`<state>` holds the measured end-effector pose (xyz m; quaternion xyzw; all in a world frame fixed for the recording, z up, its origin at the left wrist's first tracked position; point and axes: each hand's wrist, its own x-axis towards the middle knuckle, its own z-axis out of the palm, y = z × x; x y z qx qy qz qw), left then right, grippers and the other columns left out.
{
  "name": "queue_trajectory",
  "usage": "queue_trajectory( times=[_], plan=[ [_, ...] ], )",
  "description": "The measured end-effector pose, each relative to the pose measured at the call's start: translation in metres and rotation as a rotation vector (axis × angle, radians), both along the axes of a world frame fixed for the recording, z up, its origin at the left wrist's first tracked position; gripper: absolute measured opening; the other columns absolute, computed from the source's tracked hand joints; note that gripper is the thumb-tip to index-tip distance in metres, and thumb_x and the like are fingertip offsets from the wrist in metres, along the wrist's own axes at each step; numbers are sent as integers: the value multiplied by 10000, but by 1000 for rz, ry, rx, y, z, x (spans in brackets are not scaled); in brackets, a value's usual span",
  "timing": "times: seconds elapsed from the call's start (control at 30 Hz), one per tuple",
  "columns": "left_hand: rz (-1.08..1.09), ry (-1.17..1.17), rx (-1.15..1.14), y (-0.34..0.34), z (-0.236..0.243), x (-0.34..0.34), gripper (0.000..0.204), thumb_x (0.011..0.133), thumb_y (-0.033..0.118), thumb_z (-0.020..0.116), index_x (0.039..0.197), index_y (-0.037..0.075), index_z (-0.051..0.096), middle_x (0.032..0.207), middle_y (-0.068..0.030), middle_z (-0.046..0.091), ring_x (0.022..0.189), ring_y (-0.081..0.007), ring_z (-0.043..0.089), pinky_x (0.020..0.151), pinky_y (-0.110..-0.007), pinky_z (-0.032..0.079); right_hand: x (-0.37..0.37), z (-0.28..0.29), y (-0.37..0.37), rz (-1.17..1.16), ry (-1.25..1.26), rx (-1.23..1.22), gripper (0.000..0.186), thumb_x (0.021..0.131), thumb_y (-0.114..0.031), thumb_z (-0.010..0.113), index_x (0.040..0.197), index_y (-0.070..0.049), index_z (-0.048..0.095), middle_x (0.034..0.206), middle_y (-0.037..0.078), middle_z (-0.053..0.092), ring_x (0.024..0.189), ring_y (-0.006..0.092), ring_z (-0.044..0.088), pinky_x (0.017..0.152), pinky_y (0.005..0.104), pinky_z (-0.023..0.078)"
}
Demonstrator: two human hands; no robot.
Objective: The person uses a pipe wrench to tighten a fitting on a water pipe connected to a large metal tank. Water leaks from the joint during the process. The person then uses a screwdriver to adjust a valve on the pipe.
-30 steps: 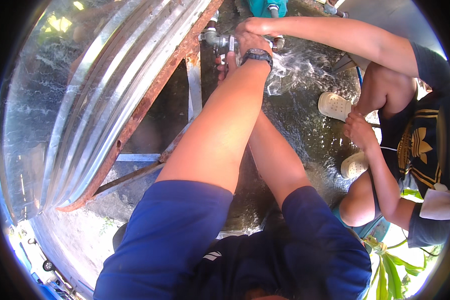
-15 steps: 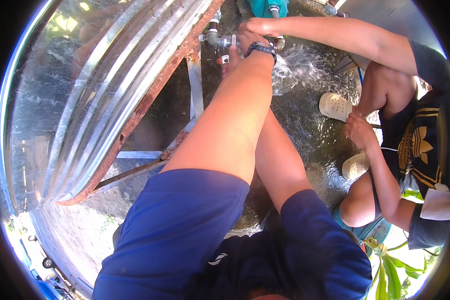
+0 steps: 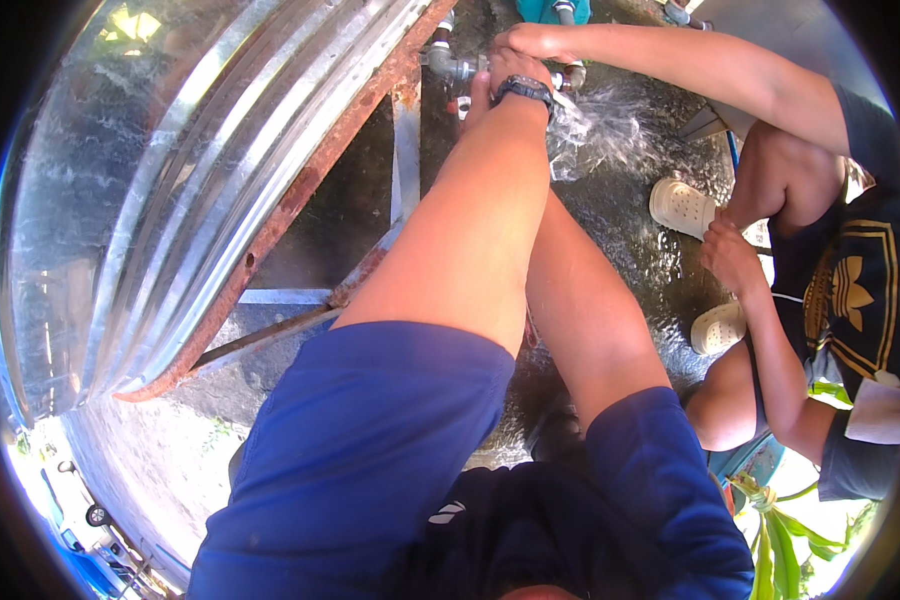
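Observation:
My left hand (image 3: 520, 72), with a dark watch (image 3: 526, 90) on its wrist, is closed over a grey water pipe (image 3: 454, 68) near its joint. My right forearm (image 3: 590, 290) passes under my left one. Only a few digits of my right hand (image 3: 478, 98) show, left of the watch, bent up against the pipe beside a small orange-red part (image 3: 461, 105); the rest is hidden. Water (image 3: 605, 130) sprays out to the right of my hands. Another person's hand (image 3: 530, 40) rests against the far side of my left hand.
A rusty-edged corrugated metal sheet (image 3: 220, 160) slants along the left, with a metal frame (image 3: 406, 150) beneath. The co-worker crouches at right in cream clogs (image 3: 682, 207) on wet ground (image 3: 630, 240). A teal container (image 3: 540, 10) stands at the far edge; green leaves (image 3: 785, 550) lie lower right.
The view has shifted slightly, so the pipe and hands sit a little further right. Both hands keep their place at the pipe, and water still sprays.

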<state>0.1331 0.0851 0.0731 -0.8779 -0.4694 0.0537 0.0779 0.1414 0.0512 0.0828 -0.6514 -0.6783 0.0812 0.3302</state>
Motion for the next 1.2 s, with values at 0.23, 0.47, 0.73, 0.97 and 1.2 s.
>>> queue_trajectory(
  times=[0.23,0.47,0.73,0.97,1.2],
  plan=[
    [-35,-45,103,-5,-9,-5,372,971,253,561,1246,36,688,1295,-150,683,1219,-291,617,965,-380,490,49,25,37,369,-222,-362,437,1016,-521,555,1023,-95,650,850,53,613,703,185,579,608,365,467],
    [-99,-108,165,-1,-14,-12,388,912,252,657,1228,29,692,1280,-142,671,1220,-282,605,976,-392,490,61,23,45,421,-191,-440,398,1005,-472,597,1091,-86,634,918,63,640,767,191,610,651,371,492],
    [-159,-173,148,10,-15,-15,330,885,182,651,1171,35,722,1201,-168,711,1186,-319,643,1010,-425,522,-25,-29,-25,-211,745,-196,385,992,-416,645,1169,-75,615,996,75,671,840,197,645,700,378,520],
    [-20,-270,-179,10,17,-16,373,943,110,593,1301,33,665,1319,-236,661,1218,-370,659,1026,-474,551,-68,-51,-20,-388,1362,-386,405,980,-367,687,1238,-66,599,1064,85,698,904,202,676,743,384,545],
    [-90,-263,-15,5,6,-23,345,930,90,592,1254,13,678,1278,-248,669,1167,-365,680,971,-470,583,-83,-145,-18,-260,951,71,453,942,-380,699,1289,-96,631,1242,113,697,1128,272,671,924,418,531]
  ],
)
